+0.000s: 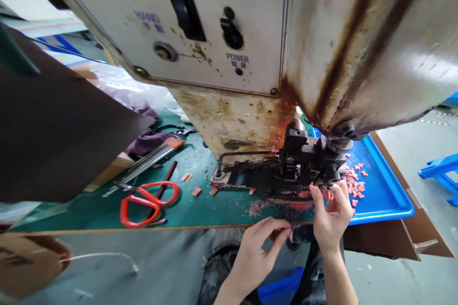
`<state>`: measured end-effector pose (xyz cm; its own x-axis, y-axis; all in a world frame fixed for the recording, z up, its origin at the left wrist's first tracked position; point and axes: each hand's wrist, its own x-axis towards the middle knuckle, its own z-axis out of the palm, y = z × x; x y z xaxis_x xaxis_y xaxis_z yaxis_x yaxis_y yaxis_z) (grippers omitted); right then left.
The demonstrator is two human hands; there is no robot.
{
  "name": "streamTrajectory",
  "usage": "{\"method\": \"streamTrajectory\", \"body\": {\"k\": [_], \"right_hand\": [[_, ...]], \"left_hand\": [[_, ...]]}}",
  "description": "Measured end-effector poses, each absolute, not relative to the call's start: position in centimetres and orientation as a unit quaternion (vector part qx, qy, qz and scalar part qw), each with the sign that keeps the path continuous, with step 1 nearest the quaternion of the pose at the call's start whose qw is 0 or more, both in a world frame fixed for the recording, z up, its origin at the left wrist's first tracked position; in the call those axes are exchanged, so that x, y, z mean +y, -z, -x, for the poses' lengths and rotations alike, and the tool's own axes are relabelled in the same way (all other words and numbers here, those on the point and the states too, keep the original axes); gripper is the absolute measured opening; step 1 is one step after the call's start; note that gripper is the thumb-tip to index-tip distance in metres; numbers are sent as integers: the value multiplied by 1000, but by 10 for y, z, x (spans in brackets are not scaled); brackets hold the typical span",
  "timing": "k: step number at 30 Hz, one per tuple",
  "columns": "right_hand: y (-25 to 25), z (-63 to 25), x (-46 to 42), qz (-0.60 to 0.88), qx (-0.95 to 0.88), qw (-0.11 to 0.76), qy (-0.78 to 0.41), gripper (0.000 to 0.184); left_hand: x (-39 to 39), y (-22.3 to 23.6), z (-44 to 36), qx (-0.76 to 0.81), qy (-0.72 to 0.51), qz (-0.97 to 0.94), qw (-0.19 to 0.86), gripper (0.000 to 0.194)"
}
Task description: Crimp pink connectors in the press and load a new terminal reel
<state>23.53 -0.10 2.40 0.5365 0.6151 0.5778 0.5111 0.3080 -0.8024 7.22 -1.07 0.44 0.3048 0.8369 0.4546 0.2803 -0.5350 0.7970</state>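
My right hand is at the front of the black metal tooling under the press head. Its fingers are bent close together near the tooling's lower edge, and what they grip is too small to make out. Lower and to the left, my left hand hovers just off the bench's front edge, thumb and fingertips pinched together. Anything between those fingertips is hidden. Pink crumbs lie scattered in front of the tooling. Small pink pieces are heaped in a blue tray beside my right hand.
A worn machine body with a switch panel fills the upper view. Red-handled scissors and metal rods lie on the green bench, left. A cardboard box sits beneath the tray; a blue stool stands at right.
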Motion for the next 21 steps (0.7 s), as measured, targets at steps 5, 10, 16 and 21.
{"method": "streamTrajectory", "body": {"k": [5, 10, 16, 21], "right_hand": [[-26, -234, -1, 582, -474, 659, -47, 34], [-24, -232, -1, 578, -463, 669, -58, 30], [-21, -232, 0, 579, -454, 674, -58, 23], [-17, -232, 0, 572, -469, 672, -36, 23]], "left_hand": [[-11, -3, -72, 375, -449, -752, 304, 15], [-10, -3, -71, 367, -458, -755, 293, 14], [-10, -3, -72, 361, -461, -757, 290, 14], [-11, -3, -72, 361, -466, -758, 279, 15]]}}
